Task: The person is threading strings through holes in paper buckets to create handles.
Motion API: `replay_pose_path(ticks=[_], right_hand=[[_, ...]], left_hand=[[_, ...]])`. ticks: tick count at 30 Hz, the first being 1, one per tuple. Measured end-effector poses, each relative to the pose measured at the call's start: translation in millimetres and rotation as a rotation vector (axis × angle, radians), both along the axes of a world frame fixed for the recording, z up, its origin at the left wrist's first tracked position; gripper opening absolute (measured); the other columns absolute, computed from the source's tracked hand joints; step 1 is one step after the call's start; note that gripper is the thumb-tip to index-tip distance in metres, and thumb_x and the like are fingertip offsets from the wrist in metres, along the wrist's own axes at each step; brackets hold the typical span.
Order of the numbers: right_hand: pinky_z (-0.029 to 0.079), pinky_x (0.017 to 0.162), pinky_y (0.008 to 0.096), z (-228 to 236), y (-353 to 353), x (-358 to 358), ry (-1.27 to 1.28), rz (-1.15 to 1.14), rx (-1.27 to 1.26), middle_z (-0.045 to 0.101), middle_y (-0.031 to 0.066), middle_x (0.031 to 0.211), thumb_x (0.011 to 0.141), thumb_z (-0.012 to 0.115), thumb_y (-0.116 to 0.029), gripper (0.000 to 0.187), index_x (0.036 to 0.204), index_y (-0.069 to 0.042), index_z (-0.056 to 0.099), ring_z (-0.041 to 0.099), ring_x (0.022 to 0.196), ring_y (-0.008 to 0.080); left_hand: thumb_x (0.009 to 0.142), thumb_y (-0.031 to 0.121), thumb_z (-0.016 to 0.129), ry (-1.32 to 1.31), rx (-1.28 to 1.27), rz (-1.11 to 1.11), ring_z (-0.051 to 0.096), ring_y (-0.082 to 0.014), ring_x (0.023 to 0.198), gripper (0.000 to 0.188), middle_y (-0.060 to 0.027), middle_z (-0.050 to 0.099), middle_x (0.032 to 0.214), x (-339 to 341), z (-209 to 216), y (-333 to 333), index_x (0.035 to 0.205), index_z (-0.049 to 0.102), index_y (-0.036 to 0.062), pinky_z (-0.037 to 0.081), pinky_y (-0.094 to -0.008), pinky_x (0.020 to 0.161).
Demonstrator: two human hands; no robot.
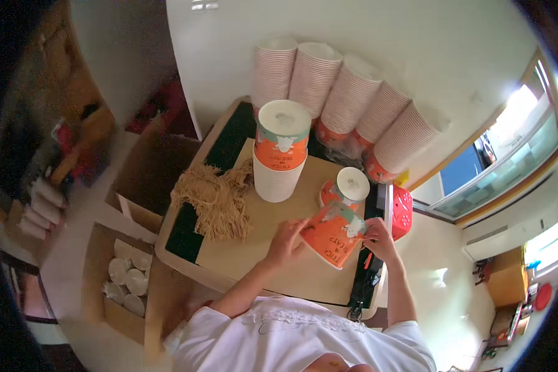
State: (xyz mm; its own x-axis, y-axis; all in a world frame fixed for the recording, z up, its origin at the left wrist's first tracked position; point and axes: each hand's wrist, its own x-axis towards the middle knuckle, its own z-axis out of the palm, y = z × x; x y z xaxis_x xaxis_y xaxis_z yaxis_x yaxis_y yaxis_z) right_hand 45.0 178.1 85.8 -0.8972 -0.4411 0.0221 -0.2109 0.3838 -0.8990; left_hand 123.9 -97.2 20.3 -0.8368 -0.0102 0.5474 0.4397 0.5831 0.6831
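Note:
An orange paper cup (333,239) with a green band and white figures is between my hands, tilted, its wide rim toward me. My left hand (285,243) is closed against its left side. The fingers of my right hand (379,239) pinch at its right side; a thin strand may run there, too fine to be sure. Just beyond stands another orange cup (352,185), upside down with its white base up. A tall upside-down stack of cups (280,177) rises left of it, an orange one on top. Left of that stack lies a loose bundle of tan raffia (214,201).
Several tall stacks of white-rimmed cups (353,93) lean along the wall at the table's far edge. Beside the table's right edge is a red perforated basket (402,211). Open cardboard boxes (99,310) stand on the floor at left, one with wrapped white round items. Cables (359,288) lie near the right edge.

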Motion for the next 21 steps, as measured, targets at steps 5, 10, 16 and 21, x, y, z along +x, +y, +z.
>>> replay_pose_path(ticks=[5, 10, 16, 21], right_hand=[[0.047, 0.065, 0.0242, 7.9, 6.5, -2.3, 0.316, -0.131, 0.073, 0.044, 0.0058, 0.09, 0.063, 0.055, 0.012, 0.04, 0.098, -0.005, 0.043, 0.053, 0.075, 0.0133], [0.048, 0.065, 0.0245, 25.5, 2.1, -10.3, 0.523, -0.178, 0.18, 0.042, 0.0084, 0.094, 0.062, 0.059, 0.01, 0.04, 0.096, -0.003, 0.043, 0.051, 0.08, 0.016], [0.047, 0.07, 0.0264, 24.2, 15.7, -37.7, 0.633, -0.194, 0.28, 0.042, 0.0098, 0.098, 0.063, 0.061, 0.007, 0.037, 0.094, -0.004, 0.045, 0.049, 0.089, 0.0191], [0.044, 0.076, 0.0298, 22.3, 15.7, -57.9, 0.621, -0.235, 0.278, 0.043, 0.0116, 0.099, 0.062, 0.061, 0.006, 0.034, 0.091, -0.004, 0.046, 0.049, 0.09, 0.0243]], left_hand=[[0.067, 0.006, 0.061, -0.108, 0.027, 0.106, 0.046, -0.0295, 0.098, 0.054, -0.0102, 0.048, 0.106, 0.6, -22.0, -2.8, 0.117, 0.044, 0.0095, 0.039, -0.0365, 0.085], [0.067, 0.006, 0.06, -0.135, 0.084, 0.118, 0.047, -0.028, 0.098, 0.047, -0.0097, 0.051, 0.102, 0.4, -56.4, -3.4, 0.112, 0.047, 0.0105, 0.04, -0.0359, 0.084], [0.072, 0.01, 0.057, -0.343, 0.146, 0.113, 0.045, -0.0305, 0.102, 0.039, -0.0121, 0.051, 0.106, -5.2, -75.6, 3.8, 0.111, 0.05, 0.0117, 0.037, -0.0404, 0.087], [0.072, 0.008, 0.056, -0.334, 0.032, 0.113, 0.049, -0.0266, 0.091, 0.034, -0.0093, 0.052, 0.097, -20.2, -103.7, 6.9, 0.105, 0.049, 0.0113, 0.041, -0.0356, 0.081]])
